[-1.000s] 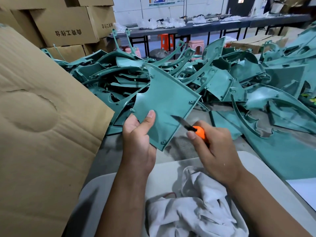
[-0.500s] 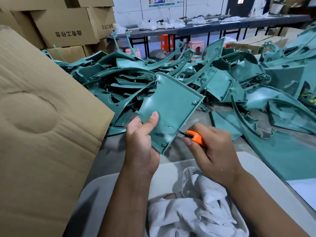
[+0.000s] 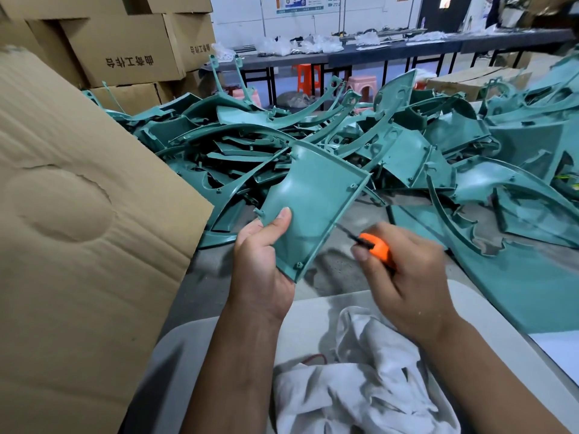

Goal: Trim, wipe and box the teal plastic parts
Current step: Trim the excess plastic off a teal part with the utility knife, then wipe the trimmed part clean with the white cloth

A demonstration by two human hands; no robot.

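Note:
My left hand [image 3: 261,264] grips a flat, roughly four-sided teal plastic panel [image 3: 313,202] by its lower left corner, thumb on its face. The panel stands tilted above the grey table. My right hand [image 3: 404,277] holds an orange-handled knife [image 3: 372,244], its dark blade touching the panel's right edge. A white cloth [image 3: 360,380] lies crumpled on a pale board [image 3: 313,311] just below my hands. Behind the panel, a large heap of teal parts [image 3: 344,133] covers the table.
An open cardboard box flap [image 3: 78,214] rises at the left. Stacked printed cartons [image 3: 125,48] stand at the back left. Big teal shells [image 3: 517,208] lie at the right. A long dark bench [image 3: 376,54] with stools under it crosses the background.
The panel has turned in my left hand, its upper end swinging to the right. The knife blade has run along the panel's right edge, from the lower part upward.

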